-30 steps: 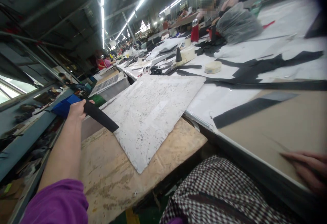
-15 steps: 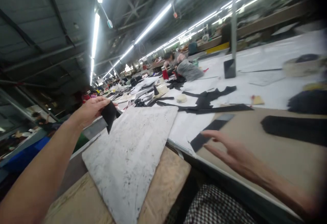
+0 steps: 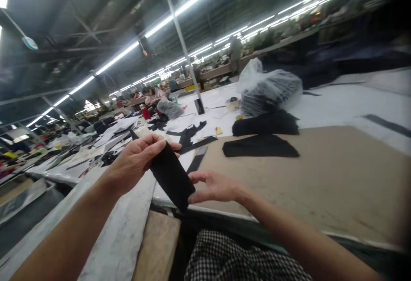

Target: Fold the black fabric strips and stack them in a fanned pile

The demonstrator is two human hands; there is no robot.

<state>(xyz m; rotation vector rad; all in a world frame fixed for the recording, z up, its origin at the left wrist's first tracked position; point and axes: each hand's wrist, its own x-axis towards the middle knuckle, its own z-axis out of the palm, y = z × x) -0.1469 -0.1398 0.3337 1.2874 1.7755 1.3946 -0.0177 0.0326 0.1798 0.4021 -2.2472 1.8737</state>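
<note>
A black fabric piece (image 3: 171, 176) hangs at a slant in front of me, over the table's near edge. My left hand (image 3: 144, 155) pinches its upper end between thumb and fingers. At the lower right edge of the same piece is my right hand (image 3: 215, 187), its thumb and forefinger touching the edge near the corner. Behind the right hand's fingertips, a flat dark strip (image 3: 197, 159) with a grey end lies on the table. Two stacks of black cut fabric, one behind the other, rest farther right; the nearer stack (image 3: 260, 146) lies on the brown board (image 3: 308, 178).
A clear plastic bag (image 3: 271, 88) with dark contents sits behind the stacks. Black scraps (image 3: 191, 135) lie on the white tabletop (image 3: 334, 105). Below my left arm is a stained white board (image 3: 118, 225). A metal pole (image 3: 183, 37) rises beyond. Another person (image 3: 150, 97) is in the distance.
My view has swung right. My left hand has brought the black fabric piece over beside the table, and my right hand has come to its lower edge from above the dark strip.
</note>
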